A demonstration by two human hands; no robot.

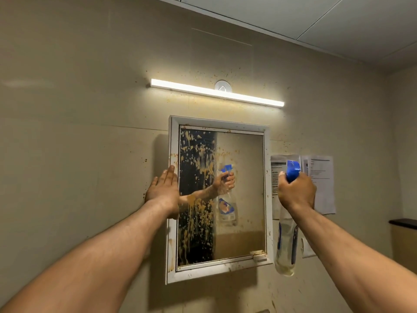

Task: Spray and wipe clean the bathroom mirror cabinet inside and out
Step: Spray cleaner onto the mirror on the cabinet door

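**Right hand grips spray bottle beside stained mirror cabinet**

Gripping the neck of a clear spray bottle, the right hand has its fingers curled tightly just below the blue trigger head. The bottle hangs upright below the fist, just right of the cabinet's right edge, with pale liquid showing in its lower part.

The left hand is flat with straight fingers held together. It holds nothing and lies along the left side of the mirror cabinet, with its fingertips at the white frame.

The cabinet hangs on the wall with its door closed. Its mirror glass is covered in orange-brown splashes and runs, thickest on the left half, and the frame is spotted too. The glass reflects the right hand and the bottle.

Above the cabinet a lit light bar is mounted, and the wall around it is speckled with the same brown spots. Printed paper sheets are stuck to the wall behind the right hand. A dark shelf shows at the far right edge.
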